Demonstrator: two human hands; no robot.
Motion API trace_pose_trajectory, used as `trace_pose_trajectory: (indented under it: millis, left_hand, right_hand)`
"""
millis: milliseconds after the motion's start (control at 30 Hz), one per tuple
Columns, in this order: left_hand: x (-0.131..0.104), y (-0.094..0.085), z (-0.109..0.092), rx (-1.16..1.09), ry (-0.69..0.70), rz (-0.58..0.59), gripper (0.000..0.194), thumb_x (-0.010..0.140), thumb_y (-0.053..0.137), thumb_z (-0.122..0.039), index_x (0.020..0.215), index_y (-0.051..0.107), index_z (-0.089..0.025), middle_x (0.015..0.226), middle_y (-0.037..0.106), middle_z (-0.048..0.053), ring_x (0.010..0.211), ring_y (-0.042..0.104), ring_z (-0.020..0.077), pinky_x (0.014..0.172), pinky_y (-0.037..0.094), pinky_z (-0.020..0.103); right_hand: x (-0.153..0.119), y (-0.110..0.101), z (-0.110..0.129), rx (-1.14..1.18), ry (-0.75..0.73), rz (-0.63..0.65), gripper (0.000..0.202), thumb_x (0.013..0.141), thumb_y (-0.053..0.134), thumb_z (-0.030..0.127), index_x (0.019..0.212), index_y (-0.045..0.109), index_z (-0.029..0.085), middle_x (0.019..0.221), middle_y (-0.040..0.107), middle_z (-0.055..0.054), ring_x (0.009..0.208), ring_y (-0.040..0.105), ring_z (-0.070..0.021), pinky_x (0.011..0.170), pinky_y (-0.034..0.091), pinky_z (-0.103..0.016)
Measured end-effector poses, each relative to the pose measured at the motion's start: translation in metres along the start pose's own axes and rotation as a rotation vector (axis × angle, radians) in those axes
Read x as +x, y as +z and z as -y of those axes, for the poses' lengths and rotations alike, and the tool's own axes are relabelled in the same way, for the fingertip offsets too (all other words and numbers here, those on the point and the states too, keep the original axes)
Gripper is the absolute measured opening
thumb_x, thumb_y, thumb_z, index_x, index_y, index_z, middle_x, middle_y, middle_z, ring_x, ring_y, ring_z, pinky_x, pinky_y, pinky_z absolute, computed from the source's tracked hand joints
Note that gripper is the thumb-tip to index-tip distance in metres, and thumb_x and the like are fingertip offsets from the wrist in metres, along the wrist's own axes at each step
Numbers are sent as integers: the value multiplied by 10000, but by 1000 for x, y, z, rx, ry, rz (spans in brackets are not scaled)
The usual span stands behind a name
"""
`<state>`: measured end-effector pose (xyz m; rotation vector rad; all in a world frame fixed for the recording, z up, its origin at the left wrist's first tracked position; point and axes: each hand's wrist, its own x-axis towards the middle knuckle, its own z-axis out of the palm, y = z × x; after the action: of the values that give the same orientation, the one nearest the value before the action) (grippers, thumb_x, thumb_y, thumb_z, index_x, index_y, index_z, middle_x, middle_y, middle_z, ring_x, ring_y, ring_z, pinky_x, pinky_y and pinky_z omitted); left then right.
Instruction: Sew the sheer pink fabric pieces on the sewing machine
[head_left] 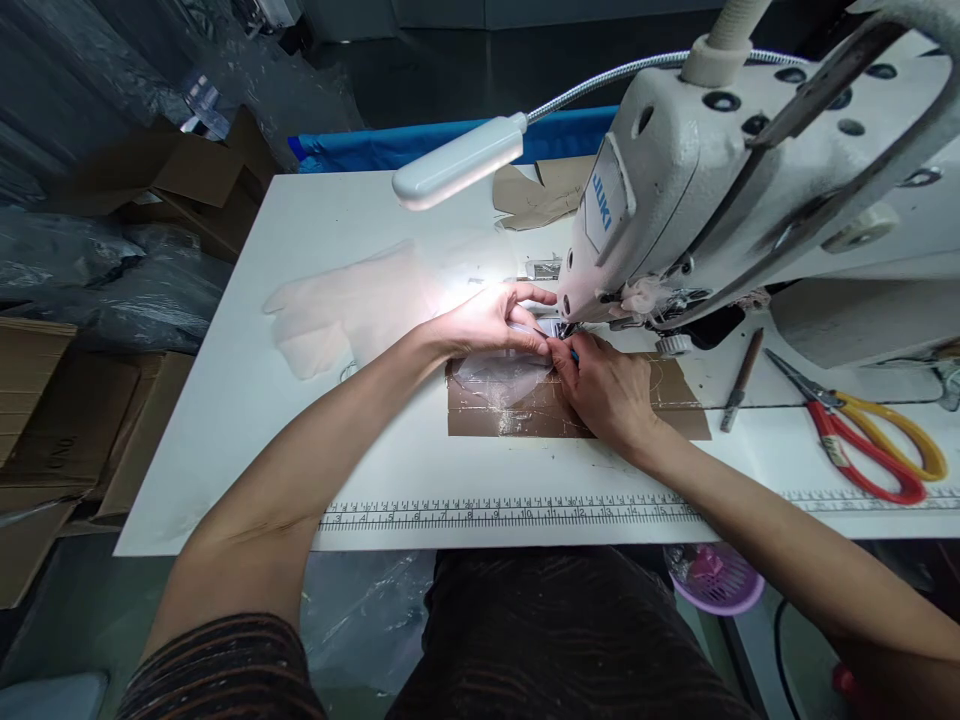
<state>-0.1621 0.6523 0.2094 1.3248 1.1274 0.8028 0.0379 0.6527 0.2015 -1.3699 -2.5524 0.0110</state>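
Note:
At the needle area of a white sewing machine (pixel 645 180), my two hands meet with their fingertips almost touching. My left hand (pixel 495 322) pinches the edge of a piece of sheer pale fabric (pixel 499 380) between thumb and finger, its index finger stretched towards the machine head. My right hand (pixel 607 390) is closed beside the presser foot; a bit of something blue (pixel 574 354) shows at its fingers, the rest hidden. Beneath both hands lies a brown taped sheet (pixel 517 420). More sheer fabric (pixel 360 300) spreads over the table to the left.
A lit lamp (pixel 459 165) hangs over the work. Red-and-yellow-handled scissors (pixel 870 430) and a pen-like tool (pixel 742 380) lie at right. A printed ruler (pixel 517 514) runs along the front edge. Cardboard boxes (pixel 82 430) stand left; a purple basket (pixel 724 590) sits below.

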Motion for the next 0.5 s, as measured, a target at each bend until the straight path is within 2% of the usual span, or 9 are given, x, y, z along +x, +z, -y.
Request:
trace_pose_trajectory:
  millis: [133,233,300,400,500]
  left_hand:
    - [0,0,0,-6,-13,-13,720,663,893,-342,1277,575,-143,778,743,7,799,701,158,834,529,300]
    - [-2,-3,-2,2,-21,-9,729,671,887,-322,1291,562,-119,803,752,36,806,707,168,821,539,304]
    - [-4,-9,-4,16,-26,-5,791,687,875,-284,1358,503,-90,845,759,75,824,716,183,820,548,319]
    - [-8,-19,-5,71,-37,8,863,704,854,-230,1438,424,-80,950,758,122,857,725,199,815,561,334]
    - [-10,-25,-5,142,-38,21,830,713,840,-237,1433,453,-92,1000,750,121,862,724,203,794,574,336]
  right_hand:
    - [5,1,2,111,58,92,439,1042,344,421,854,640,157,764,694,-111,616,600,-216,546,211,-306]
    - [6,-1,-4,299,71,134,483,1045,302,447,858,654,175,758,703,-104,649,630,-235,552,281,-303]
    - [3,-4,-12,391,67,106,528,1047,256,469,885,668,181,754,706,-101,663,641,-244,566,322,-307]
    - [-5,-11,-29,376,37,65,581,1042,219,498,882,673,173,729,696,-109,642,637,-251,573,341,-319]
    - [-12,-18,-47,299,20,110,587,1035,235,510,833,673,176,698,682,-106,621,623,-253,575,338,-328]
